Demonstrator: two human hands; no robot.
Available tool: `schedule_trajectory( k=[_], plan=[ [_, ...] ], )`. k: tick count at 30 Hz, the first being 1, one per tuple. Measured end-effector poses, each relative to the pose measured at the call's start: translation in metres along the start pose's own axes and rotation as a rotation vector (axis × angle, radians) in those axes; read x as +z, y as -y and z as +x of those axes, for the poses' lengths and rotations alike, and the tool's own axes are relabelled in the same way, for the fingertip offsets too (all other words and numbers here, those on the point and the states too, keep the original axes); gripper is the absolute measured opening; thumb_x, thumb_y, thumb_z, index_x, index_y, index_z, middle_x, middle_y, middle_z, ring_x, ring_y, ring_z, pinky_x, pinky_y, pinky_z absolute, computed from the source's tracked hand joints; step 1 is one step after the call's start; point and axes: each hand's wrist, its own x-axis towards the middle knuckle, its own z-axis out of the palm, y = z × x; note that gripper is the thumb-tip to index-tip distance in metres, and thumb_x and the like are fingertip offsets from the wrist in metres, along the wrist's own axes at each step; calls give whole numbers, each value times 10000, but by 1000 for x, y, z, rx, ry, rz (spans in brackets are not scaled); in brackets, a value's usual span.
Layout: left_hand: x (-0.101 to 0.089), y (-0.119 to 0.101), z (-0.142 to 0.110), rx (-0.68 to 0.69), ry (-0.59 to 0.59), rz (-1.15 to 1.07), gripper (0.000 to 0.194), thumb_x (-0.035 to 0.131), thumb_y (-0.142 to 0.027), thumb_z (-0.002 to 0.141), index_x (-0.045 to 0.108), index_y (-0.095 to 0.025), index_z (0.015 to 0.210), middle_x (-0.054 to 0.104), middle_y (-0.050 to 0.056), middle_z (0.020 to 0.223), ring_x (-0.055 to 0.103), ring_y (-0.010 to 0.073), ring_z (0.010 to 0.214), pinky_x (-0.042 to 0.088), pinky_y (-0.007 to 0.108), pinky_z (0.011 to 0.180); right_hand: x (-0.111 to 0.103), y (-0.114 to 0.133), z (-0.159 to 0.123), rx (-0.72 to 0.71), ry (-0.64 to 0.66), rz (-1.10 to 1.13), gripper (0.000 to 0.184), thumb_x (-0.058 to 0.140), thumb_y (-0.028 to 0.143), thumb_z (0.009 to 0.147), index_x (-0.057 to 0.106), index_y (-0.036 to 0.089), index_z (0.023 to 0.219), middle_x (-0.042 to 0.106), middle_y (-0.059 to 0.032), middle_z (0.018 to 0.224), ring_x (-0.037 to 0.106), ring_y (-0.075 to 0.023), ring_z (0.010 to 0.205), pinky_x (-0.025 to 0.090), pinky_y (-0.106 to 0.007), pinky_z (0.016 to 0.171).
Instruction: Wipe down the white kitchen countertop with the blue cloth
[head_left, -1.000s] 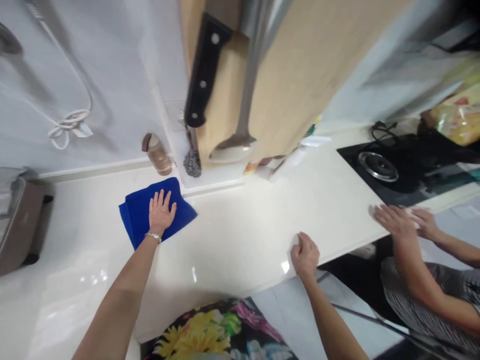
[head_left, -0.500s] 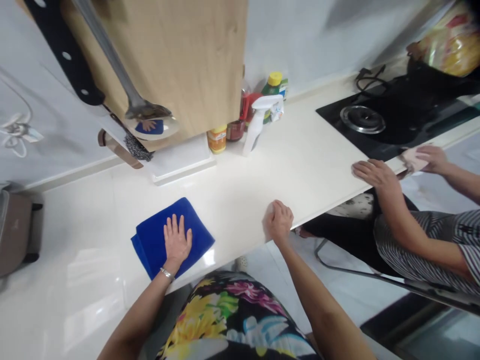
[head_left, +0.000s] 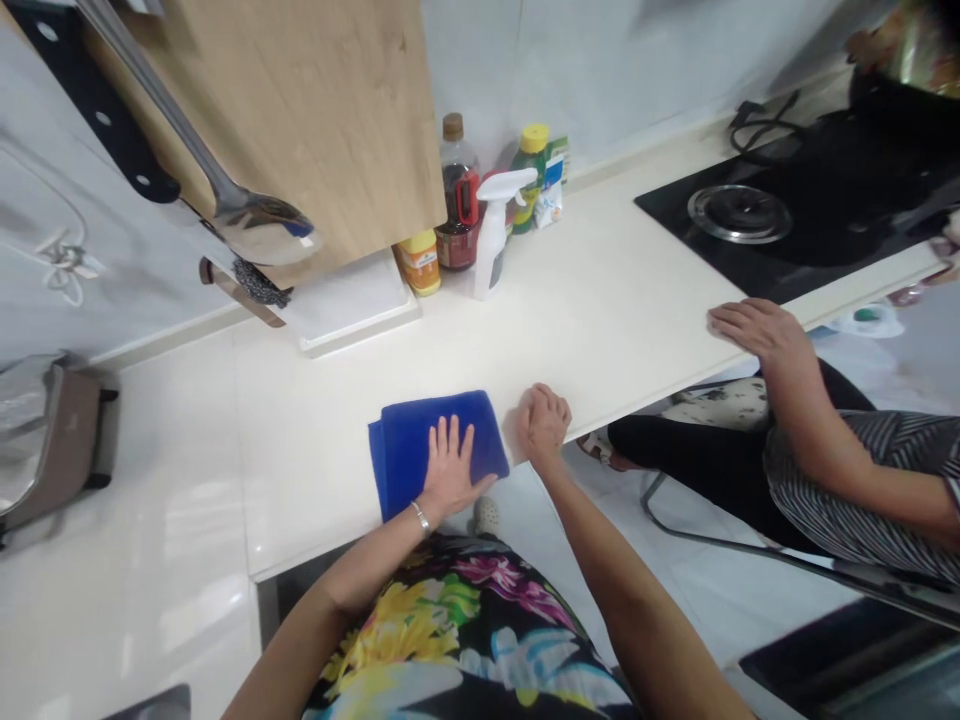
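My left hand (head_left: 451, 478) lies flat with fingers spread on a folded blue cloth (head_left: 405, 440). The cloth rests on the white countertop (head_left: 315, 430), near its front edge. Just right of the cloth, my right hand (head_left: 545, 422) is curled into a loose fist on the counter by the edge; nothing shows in it. A small gap separates this hand from the cloth.
Behind the hands stand a white spray bottle (head_left: 491, 240), a yellow-capped green bottle (head_left: 530, 165) and a dark sauce bottle (head_left: 456, 190). A knife block (head_left: 337, 120) is at upper left. A co-worker's hand (head_left: 765, 328) rests near the black cooktop (head_left: 817, 200).
My left hand has slid the blue cloth rightward along the counter, close to my right hand. My right hand stays in place. The co-worker's other hand has moved farther right with a pale cloth.
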Motion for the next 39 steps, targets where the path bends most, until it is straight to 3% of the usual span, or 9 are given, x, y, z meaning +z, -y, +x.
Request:
schedule_trajectory(
  k=[4,9,13,18,21,24,27,30,39],
  plan=[
    [10,-14,-3,9,30,32,1047,663,-598,804,200,-103,1602,-99,199,1674,-115,431,1529,-8,664,1231,0,-4,-3,11,14,-15,406,439,281,899,540,142,1267,531,-146,1403,434,-293,1251,257,-532,1126],
    [-6,14,-33,105,122,40,968,697,-534,812,241,-207,1601,43,126,1699,-18,329,1562,81,553,1267,9,-13,-9,-40,-6,-56,433,468,291,866,555,140,1263,543,-163,1385,459,-316,1221,261,-558,1105],
    [-39,59,-86,111,191,49,929,724,-484,803,295,-231,1587,179,108,1684,93,311,1562,134,518,1265,11,-18,-12,-92,-45,-42,445,478,274,848,560,145,1265,558,-160,1371,484,-323,1196,291,-577,1080],
    [-85,119,-169,-52,192,83,907,633,-661,823,358,-219,1566,258,128,1659,172,339,1545,165,525,1255,12,-24,-16,-108,-66,-32,434,479,236,843,559,155,1262,571,-165,1357,486,-318,1217,301,-585,1074],
    [-108,144,-213,-176,175,133,934,567,-730,833,346,-201,1570,257,145,1657,169,348,1544,157,544,1252,14,-24,-17,-108,-69,-26,430,484,223,837,571,154,1252,584,-169,1347,508,-323,1215,306,-594,1076],
    [-120,160,-241,-255,157,165,820,506,-657,911,324,-214,1577,230,124,1668,144,320,1553,155,539,1255,12,-21,-17,-106,-77,-37,427,495,231,829,589,144,1236,598,-164,1345,532,-338,1203,326,-587,1074],
    [-122,174,-250,-339,103,189,649,429,-526,987,349,-246,1567,239,85,1671,146,283,1556,187,520,1252,10,-17,-17,-121,-96,-58,434,500,229,823,602,129,1233,609,-168,1335,550,-347,1185,355,-579,1061],
    [-121,189,-246,-448,23,226,615,413,-494,994,370,-252,1558,261,82,1664,160,285,1553,212,529,1244,11,-15,-16,-136,-124,-75,420,498,226,836,610,129,1229,625,-159,1317,567,-328,1160,373,-550,1059],
    [-130,252,-205,-670,-104,235,622,306,-514,1005,373,-234,1557,283,105,1655,178,305,1547,231,565,1222,19,-19,-16,-153,-152,-70,437,493,227,833,605,139,1247,620,-167,1310,557,-319,1141,371,-543,1045]
  ],
)
